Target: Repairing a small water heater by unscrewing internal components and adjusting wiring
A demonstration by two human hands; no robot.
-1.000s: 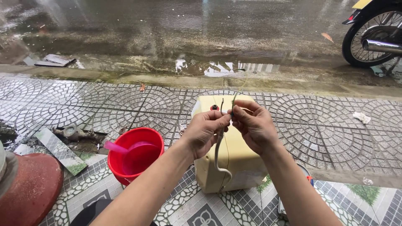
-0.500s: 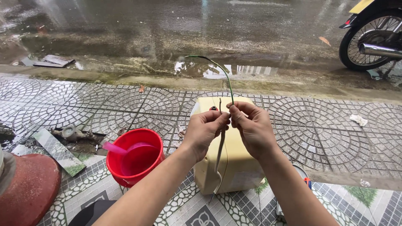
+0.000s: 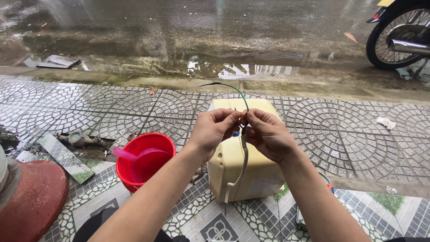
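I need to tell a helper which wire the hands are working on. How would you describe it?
Find the cream box on the tiled pavement. Above it, the left hand and right hand pinch a thin green wire arching upward, unlike the thicker white cable hanging below.

**Hands at cable end, pavement scene**

Left hand [image 3: 215, 130] and right hand [image 3: 268, 134] pinch the end of a white cable [image 3: 242, 163]; a thin green wire [image 3: 235, 91] arcs upward from the fingertips. Cream box appliance [image 3: 233, 172] beneath (cable hanging down its front). Red bucket [image 3: 142, 162] beside it; motorcycle wheel [image 3: 398, 38] beyond
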